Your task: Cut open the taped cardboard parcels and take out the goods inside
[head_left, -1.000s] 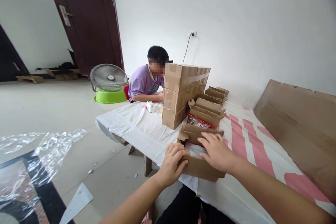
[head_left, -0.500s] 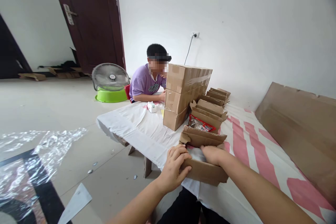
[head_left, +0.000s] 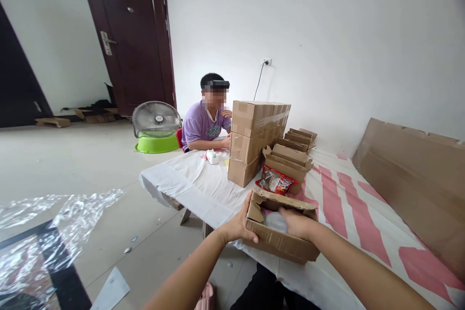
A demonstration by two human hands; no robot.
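An open cardboard box (head_left: 281, 242) sits at the table's near edge, one corner over it. My left hand (head_left: 236, 223) grips its left side, thumb on the front wall and fingers along the far left corner. Inside the box lies a round, pale, see-through thing (head_left: 276, 222). My right hand (head_left: 297, 224) reaches into the box beside it; its fingertips are hidden. A red-edged plastic food packet (head_left: 276, 181) rests just behind the box, leaning on another open cardboard box (head_left: 288, 160).
Taped cartons (head_left: 243, 150) stand stacked behind, with more open boxes (head_left: 300, 138) to their right. A person (head_left: 203, 123) sits across the table, near a small white object (head_left: 212, 156). A large cardboard sheet (head_left: 410, 179) leans at right. Clear plastic film (head_left: 72, 213) lies at left.
My left hand has shifted from the near left rim to the box's left side. The box's far flap stands lower, uncovering more of the packet. My right hand stays inside. The view has tilted upward.
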